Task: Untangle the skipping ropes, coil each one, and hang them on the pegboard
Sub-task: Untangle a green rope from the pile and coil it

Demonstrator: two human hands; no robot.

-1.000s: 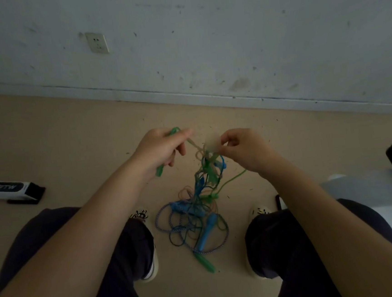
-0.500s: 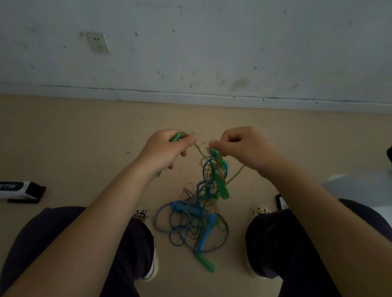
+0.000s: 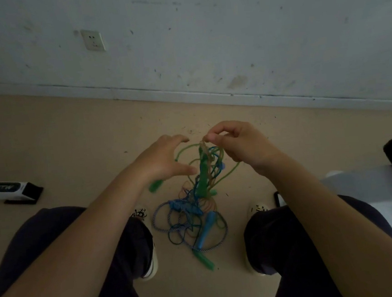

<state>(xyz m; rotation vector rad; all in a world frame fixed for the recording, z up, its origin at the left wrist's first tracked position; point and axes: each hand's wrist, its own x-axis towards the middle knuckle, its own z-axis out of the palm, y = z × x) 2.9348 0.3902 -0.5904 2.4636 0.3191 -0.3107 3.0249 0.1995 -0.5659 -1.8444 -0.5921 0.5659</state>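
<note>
A clear plastic container (image 3: 369,194) is seen on the floor (image 3: 59,141) to the right of the right hand; its contents cannot be made out. The tangle of skipping ropes (image 3: 193,215) lies on the floor below and between the two hands, with its upper strands lifted. The right hand (image 3: 240,147) is held with thumb and forefinger pinching the top of the raised strands, from which a green handle (image 3: 202,178) hangs upright. The left hand (image 3: 165,160) is spread, fingers extended and nothing gripped. Half a second earlier a green handle was clasped in that left hand; now it is released, and a blurred green handle (image 3: 156,186) is seen just beneath the palm. A blue handle (image 3: 205,230) and another green handle (image 3: 203,260) rest in the floor pile, ringed by a blue-and-white braided cord (image 3: 224,237). A long black-and-white box (image 3: 9,192) lies well to the left of the left hand. A wall socket (image 3: 92,40) is seen above the hands. Both forearms partly cover the dark-trousered knees and the shoes.
</note>
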